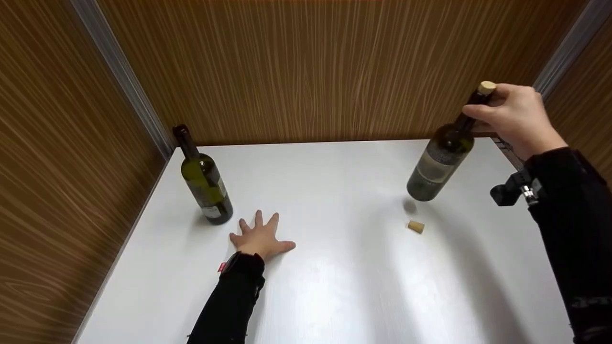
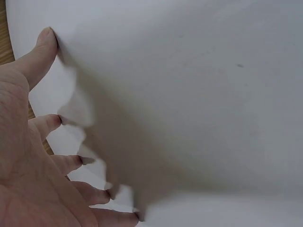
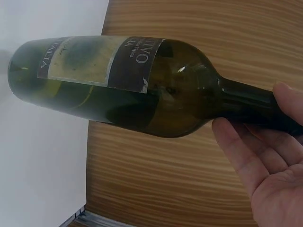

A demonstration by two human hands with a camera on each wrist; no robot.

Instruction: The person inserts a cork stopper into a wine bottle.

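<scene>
**Two bottles, one lifted by its neck**

Two green wine bottles show from the head camera. The right hand [image 1: 514, 117] wraps its fingers round the neck of the corked bottle [image 1: 442, 160] near the table's far right corner; whether its base touches the white table [image 1: 334, 286] is hard to tell. Only the right wrist view shows its worn, partly legible label; its contents are unclear. The left hand [image 1: 260, 237] lies spread flat near the left edge, beside the second bottle [image 1: 205, 184], uncorked. A loose cork [image 1: 415, 226] lies just before the held bottle.
</scene>
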